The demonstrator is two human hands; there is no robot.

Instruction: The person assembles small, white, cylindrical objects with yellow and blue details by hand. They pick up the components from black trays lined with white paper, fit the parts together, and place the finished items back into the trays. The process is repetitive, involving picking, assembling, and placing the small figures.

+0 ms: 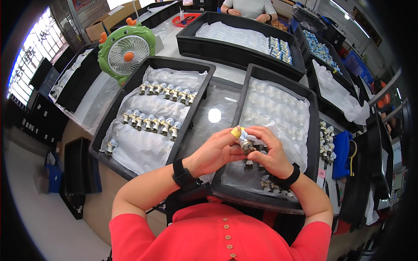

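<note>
Between both hands, over the right-hand black tray [310, 143], I hold a small figurine [246, 144] with a pale blue top and dark grey lower part. My left hand [217, 150] grips it from the left, with a yellow wrap on one finger. Closing on it from the other side, my right hand [273, 152] partly covers it. Below my hands, similar figurines [272, 186] lie at the tray's near end, some hidden. In the left-hand black tray [102, 150], two rows of figurines [150, 123] and a single figurine [111, 146] rest on white sheeting.
A green animal-shaped fan [150, 38] stands behind the left tray. Farther back, a long black tray [209, 45] holds blue-and-white figurines, with a co-worker's hands [263, 18] beyond it. A blue bin [342, 154] and more figurines [326, 141] sit to the right.
</note>
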